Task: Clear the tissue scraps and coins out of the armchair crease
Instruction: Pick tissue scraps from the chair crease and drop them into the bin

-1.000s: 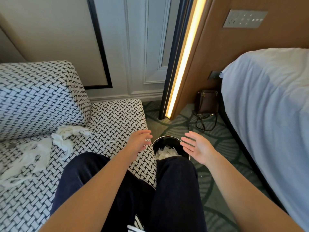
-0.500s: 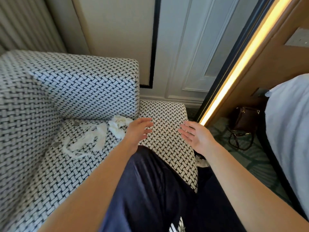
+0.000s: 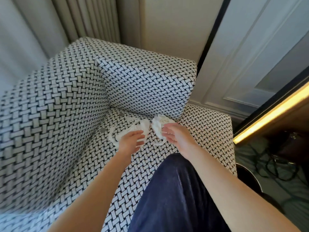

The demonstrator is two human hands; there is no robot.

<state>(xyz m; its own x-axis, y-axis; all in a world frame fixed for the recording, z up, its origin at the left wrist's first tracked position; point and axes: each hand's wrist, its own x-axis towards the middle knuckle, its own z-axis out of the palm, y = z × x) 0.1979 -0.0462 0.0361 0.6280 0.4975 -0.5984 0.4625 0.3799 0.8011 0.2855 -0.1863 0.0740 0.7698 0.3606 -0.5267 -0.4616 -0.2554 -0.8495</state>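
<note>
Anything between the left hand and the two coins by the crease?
Only tissue. The left hand is over the loose tissue strands, which run between it and the nearer coin; the farther coin sits beyond, close under the armrest. Both coins are uncovered; nothing rigid blocks the reach.

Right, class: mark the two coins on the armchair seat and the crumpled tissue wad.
upper coin (image 3: 121, 114), head view, its centre.
lower coin (image 3: 103, 130), head view, its centre.
tissue wad (image 3: 158, 121), head view, its crumpled top.
</note>
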